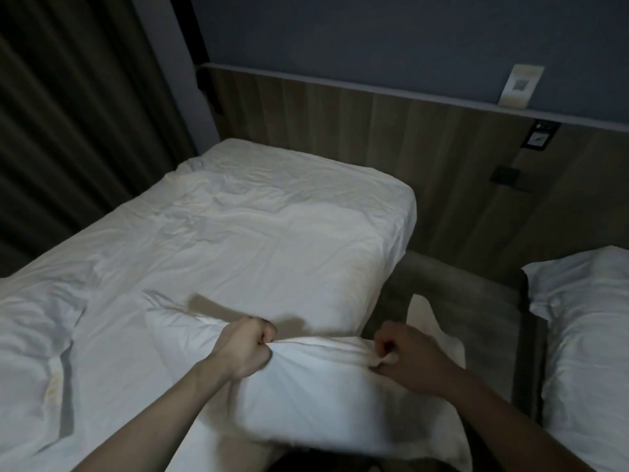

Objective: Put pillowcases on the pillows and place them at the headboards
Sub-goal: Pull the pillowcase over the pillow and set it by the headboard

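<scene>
A white pillow in a white pillowcase (320, 393) lies in front of me over the near right edge of the bed (258, 226). My left hand (246, 349) grips the far edge of the pillowcase in a fist. My right hand (405, 356) pinches the same edge further right. The wooden headboard (340, 110) runs along the wall beyond the bed. Another white pillow (30, 379) lies at the left on the bed.
A second bed (585, 352) with a white pillow on it stands at the right, a narrow dark gap (483, 294) between the beds. Dark curtains (68, 114) hang at the left. A switch panel (541, 134) and a card (520, 85) sit on the headboard wall.
</scene>
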Available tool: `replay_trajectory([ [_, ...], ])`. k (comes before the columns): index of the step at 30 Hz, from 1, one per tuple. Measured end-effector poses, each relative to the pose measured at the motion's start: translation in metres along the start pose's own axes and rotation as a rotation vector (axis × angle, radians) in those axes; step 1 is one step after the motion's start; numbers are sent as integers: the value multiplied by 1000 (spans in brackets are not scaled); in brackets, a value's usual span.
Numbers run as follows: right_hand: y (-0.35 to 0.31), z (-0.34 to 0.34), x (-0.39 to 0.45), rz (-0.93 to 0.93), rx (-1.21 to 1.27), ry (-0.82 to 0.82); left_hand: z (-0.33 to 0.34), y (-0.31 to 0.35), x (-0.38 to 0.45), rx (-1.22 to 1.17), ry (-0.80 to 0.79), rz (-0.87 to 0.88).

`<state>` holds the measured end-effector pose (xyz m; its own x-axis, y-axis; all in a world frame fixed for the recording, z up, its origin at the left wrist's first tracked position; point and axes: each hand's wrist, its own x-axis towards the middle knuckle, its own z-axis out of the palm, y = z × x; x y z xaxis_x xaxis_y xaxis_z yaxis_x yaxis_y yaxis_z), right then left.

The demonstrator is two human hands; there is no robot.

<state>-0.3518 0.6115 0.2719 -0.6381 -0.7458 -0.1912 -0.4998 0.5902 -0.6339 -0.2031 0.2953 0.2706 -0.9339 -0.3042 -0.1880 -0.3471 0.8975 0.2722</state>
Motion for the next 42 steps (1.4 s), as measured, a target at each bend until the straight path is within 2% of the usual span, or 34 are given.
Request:
replay_trajectory([
  [4, 23, -51, 30, -18, 30, 28, -22, 47, 37, 7, 66, 3],
  [8, 45, -86, 72, 46, -93, -4, -41, 79, 90, 29, 115, 46],
  [13, 73, -128, 125, 46, -99, 109, -58, 100, 176, 2, 145, 97],
  [19, 106, -176, 198, -16, 38, 237, -65, 103, 281, -141, 115, 123],
  [24, 120, -222, 250, -62, 9, 268, -65, 109, 366, -348, 10, 87],
  [29, 145, -274, 290, -49, 38, 295, -71, 126, 435, -381, -11, 104],
  [34, 184, -327, 342, -41, 30, 250, -82, 123, 500, -309, -49, 83],
  [38, 220, -365, 376, -107, 143, 221, -84, 126, 546, -53, -73, 82],
  [42, 258, -397, 411, -150, 235, 158, -85, 135, 583, 48, -4, 15],
])
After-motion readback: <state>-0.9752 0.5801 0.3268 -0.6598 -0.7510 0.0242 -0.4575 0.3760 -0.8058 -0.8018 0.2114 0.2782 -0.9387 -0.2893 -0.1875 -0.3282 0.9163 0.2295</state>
